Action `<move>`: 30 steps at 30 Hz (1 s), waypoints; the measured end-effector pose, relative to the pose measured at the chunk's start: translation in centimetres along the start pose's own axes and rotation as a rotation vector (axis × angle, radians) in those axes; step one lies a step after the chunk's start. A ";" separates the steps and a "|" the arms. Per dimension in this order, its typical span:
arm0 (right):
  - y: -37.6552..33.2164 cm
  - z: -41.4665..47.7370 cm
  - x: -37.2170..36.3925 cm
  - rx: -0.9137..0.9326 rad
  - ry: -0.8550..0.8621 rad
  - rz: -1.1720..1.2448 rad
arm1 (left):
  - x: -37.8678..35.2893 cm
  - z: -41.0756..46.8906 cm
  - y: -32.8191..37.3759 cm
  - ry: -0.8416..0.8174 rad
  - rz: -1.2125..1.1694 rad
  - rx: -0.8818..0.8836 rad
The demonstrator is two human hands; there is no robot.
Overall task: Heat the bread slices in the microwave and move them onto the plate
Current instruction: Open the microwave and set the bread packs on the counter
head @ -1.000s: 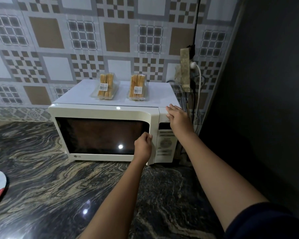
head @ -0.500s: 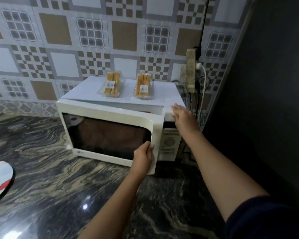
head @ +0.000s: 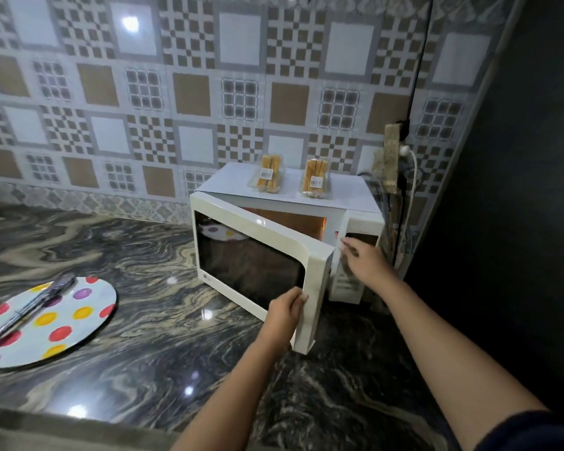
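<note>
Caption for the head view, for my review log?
Left hand grips the edge of the half-open microwave door; right hand near the control panel.

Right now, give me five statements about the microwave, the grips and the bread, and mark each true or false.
1. The microwave door is ajar. True.
2. The left grip holds the door's free edge. True.
3. The bread packs lie on the polka-dot plate. False: they sit on top of the microwave.
4. The tongs lie on top of the microwave. False: they lie on the plate.
5. The right grip holds a bread pack. False: it holds nothing, near the control panel.
</note>
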State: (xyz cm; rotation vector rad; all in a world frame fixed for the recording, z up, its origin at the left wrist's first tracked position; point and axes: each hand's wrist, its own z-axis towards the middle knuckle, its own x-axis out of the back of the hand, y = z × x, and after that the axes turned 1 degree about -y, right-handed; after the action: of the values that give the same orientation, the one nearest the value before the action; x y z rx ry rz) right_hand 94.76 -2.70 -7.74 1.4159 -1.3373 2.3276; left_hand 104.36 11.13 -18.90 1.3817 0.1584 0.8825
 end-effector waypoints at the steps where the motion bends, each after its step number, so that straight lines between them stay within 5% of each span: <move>1: -0.6 -0.9 -0.5 0.051 -0.012 0.042 | 0.5 -0.8 0.0 0.000 -0.014 0.006; 10: -6.3 -7.1 -3.5 0.336 -0.179 0.365 | 5.7 -8.4 -0.8 0.095 -0.028 0.006; 23: -17.0 -12.4 -12.1 0.760 -0.220 0.219 | 15.7 -16.3 -3.4 0.384 -0.129 0.114; 30: -22.6 -13.7 -17.6 0.771 -0.146 0.143 | 20.5 -16.8 -4.1 0.562 -0.205 0.236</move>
State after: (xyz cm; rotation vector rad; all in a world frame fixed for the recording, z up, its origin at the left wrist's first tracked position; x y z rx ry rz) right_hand 106.58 26.69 -9.49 1.7257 -0.5622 3.0692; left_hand 110.47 37.28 -18.53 1.2716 0.8425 1.0839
